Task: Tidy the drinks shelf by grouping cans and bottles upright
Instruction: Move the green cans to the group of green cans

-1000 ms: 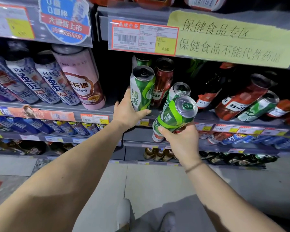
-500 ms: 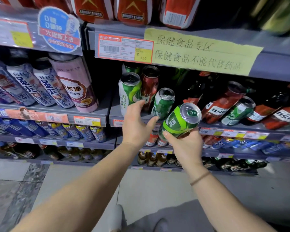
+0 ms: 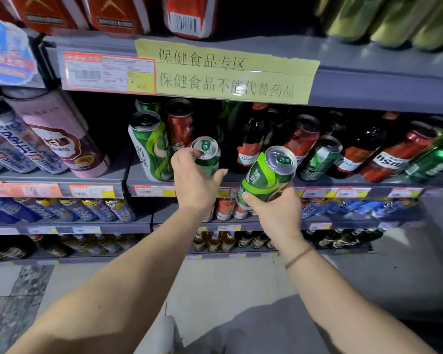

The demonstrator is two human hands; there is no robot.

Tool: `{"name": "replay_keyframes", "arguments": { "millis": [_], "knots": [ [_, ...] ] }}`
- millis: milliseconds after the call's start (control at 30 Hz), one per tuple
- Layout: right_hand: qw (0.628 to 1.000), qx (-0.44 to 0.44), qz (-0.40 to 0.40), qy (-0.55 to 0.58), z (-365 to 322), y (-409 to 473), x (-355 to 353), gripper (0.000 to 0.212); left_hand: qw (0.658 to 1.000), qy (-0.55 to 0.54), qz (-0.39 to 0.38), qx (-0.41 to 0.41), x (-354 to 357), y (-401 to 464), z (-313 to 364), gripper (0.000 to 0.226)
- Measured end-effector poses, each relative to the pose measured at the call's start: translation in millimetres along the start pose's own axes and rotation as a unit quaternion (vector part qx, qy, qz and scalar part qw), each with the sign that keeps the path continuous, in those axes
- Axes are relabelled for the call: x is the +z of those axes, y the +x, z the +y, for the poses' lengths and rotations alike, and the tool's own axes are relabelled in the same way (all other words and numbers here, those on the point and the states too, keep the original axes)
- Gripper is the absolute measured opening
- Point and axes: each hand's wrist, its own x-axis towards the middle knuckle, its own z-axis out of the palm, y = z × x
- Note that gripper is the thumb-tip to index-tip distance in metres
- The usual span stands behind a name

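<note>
1. Head view, left side: the left hand [image 3: 193,181] reaches onto the drinks shelf [image 3: 143,175] and its grip is closing round a short green can [image 3: 207,155], thumb on one side and fingers [image 3: 221,172] curling past the other. The can stands at the shelf's front edge, just beside a tall green can [image 3: 151,146] that is upright, with a red can [image 3: 179,123] behind it.

2. Head view, right side: the right hand [image 3: 273,213] has its grip clenched round the base of a second green can [image 3: 267,175], held in the air in front of the shelf and tilted, its top pointing up and to the right.

3. Head view, further right: a mix of dark bottles [image 3: 251,139], a red can lying over [image 3: 301,139] and a green can on a slant [image 3: 320,159] leans in disorder; more red and green ones beyond them look tipped too.

4. The step in hand appears to be gathering the green cans at the left end of the shelf, early in the task, since most of the row looks unsorted.

5. The next move likely calls for shifting the short can next to the tall one, then turning the held can upright and setting it down beside them without knocking the leaning bottles.
</note>
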Motion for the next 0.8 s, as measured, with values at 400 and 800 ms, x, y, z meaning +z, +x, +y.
{"name": "replay_keyframes", "arguments": {
  "millis": [400, 800],
  "knots": [
    [1.0, -0.011, -0.009, 0.0, -3.1, 4.8, 1.0, 0.049, 0.997, -0.005, 0.0, -0.073, 21.5, 14.4, -3.5, 0.077],
    [1.0, -0.009, -0.003, 0.011, 5.3, 6.1, -8.6, 0.05, 0.988, 0.003, 0.002, -0.157, 43.8, 22.4, 9.8, 0.073]
  ]
}}
